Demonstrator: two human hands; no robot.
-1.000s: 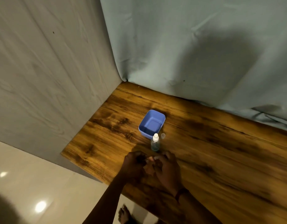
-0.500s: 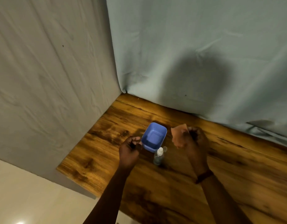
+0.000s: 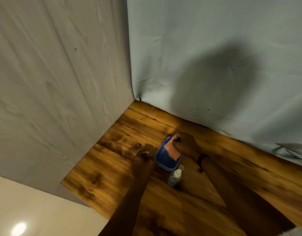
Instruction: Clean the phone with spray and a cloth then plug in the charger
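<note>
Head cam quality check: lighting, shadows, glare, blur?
Head view: dim warm light crushes detail, so the grip of the left hand is unreadable. Head view: large soft shadow on the sheet, lamp glare on the floor. Head view: mild blur throughout, yet the cloth pinched by the right hand over the blue tub reads clearly.

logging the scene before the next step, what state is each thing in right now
cloth: pinched at its top by the right hand, hanging over the blue tub
blue tub: upright on the table, open-topped
spray bottle: upright on the table, untouched, near the tub
right hand: gripping the cloth
left hand: fingers curled beside the tub, too dark to tell if holding anything
</note>
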